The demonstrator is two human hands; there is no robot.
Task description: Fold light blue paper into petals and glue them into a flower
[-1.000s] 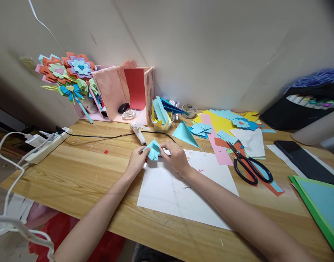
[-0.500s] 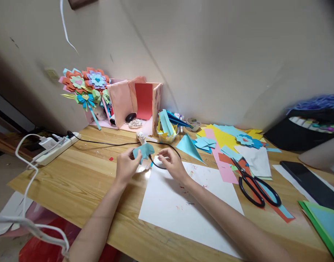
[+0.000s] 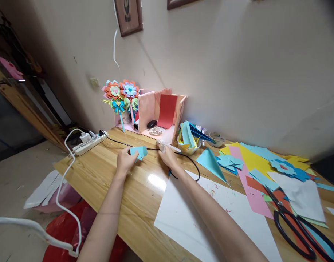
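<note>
My left hand (image 3: pixel 125 161) is closed on a small folded light-blue paper piece (image 3: pixel 138 152), held just above the wooden table (image 3: pixel 106 174). My right hand (image 3: pixel 168 158) is closed around the white glue gun (image 3: pixel 162 145), whose black cord (image 3: pixel 188 167) loops over the table and runs left to the power strip (image 3: pixel 89 143). A large white sheet (image 3: pixel 210 214) lies under my right forearm.
Paper flowers (image 3: pixel 121 92) and a pink open box (image 3: pixel 162 111) stand against the wall. A bowl of paper scraps (image 3: pixel 188 140), coloured paper pieces (image 3: pixel 251 163) and black scissors (image 3: pixel 300 229) lie to the right. A red bag (image 3: pixel 65 233) sits below the table's edge.
The view has swung left and up. My left hand kept the blue piece and moved left; my right hand left the paper and reached forward onto the glue gun.
</note>
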